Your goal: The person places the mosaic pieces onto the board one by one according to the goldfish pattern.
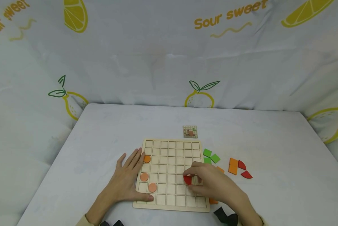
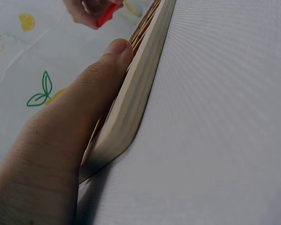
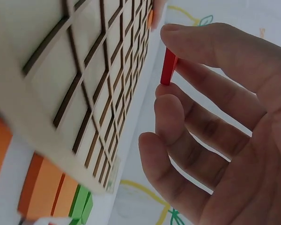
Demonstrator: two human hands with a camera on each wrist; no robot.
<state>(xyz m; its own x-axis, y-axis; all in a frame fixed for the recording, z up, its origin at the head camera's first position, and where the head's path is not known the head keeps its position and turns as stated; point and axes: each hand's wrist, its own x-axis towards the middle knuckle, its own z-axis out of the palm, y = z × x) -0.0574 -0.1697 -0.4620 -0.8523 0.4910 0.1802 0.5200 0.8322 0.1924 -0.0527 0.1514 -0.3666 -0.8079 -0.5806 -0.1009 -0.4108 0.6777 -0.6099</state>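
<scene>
A wooden grid board (image 1: 171, 207) lies on the white table. My left hand (image 1: 126, 182) rests along its left side, fingers spread and straight, with the thumb (image 2: 117, 51) across the near edge. Between thumb and index finger my right hand (image 1: 214, 182) pinches a thin red piece (image 3: 168, 65) with a curved edge, held over the right part of the grid; its other fingers curl loosely. Three round pieces sit in cells at the left: an orange disc (image 1: 147, 159) and, nearer me, a paler disc (image 1: 144, 177) and another pale disc (image 1: 152, 187).
A small patterned card (image 1: 190, 131) lies beyond the board. To the right are green squares (image 1: 215, 158), orange pieces (image 1: 233, 166) and two red quarter-circle pieces (image 1: 246, 174). More orange (image 1: 213, 201) shows beside the board's near right corner. A lemon-print cloth (image 1: 157, 62) hangs behind the table.
</scene>
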